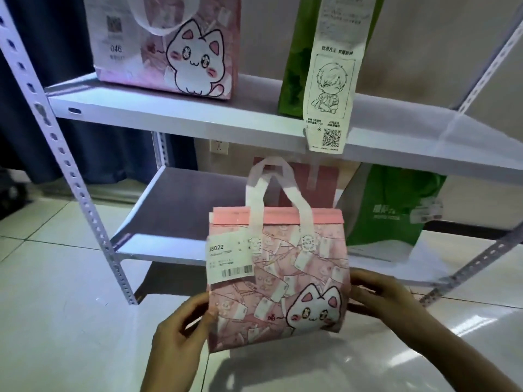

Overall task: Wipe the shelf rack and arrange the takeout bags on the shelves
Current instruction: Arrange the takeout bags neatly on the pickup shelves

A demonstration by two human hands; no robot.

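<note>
Hands first: left hand point(181, 329) at 7 o'clock, thumb and fingers curled onto the left edge of the cat bag point(278, 281); right hand point(376, 295) at 4 o'clock, fingers wrapped round the bag's right side. Bag held upright between both, above the tiled floor point(56, 321) and in front of the lower shelf point(169, 210), bottom corner tilted slightly up on the right. White handles point(278, 193) standing up, pink flap folded along the top, white label point(229, 258) marked J8022 stuck at the upper left, cartoon cat face at the lower right.

Behind it at 12 o'clock, on the lower shelf, a dark red bag point(319, 182), mostly hidden. At 2 o'clock on the same shelf, a green bag point(393, 205) with a small sticker.

Upper shelf point(198, 117) across the middle. On it at 11 o'clock, a second pink bag point(169, 43) with the same cat and the number 046. At 1 o'clock, a tall green bag point(297, 75) with a long receipt point(331, 89) hanging down past the shelf edge, printed with a drawn figure and a QR code.

Perforated rack post point(70, 165) slanting down at 9 o'clock; another at 3 o'clock.
</note>
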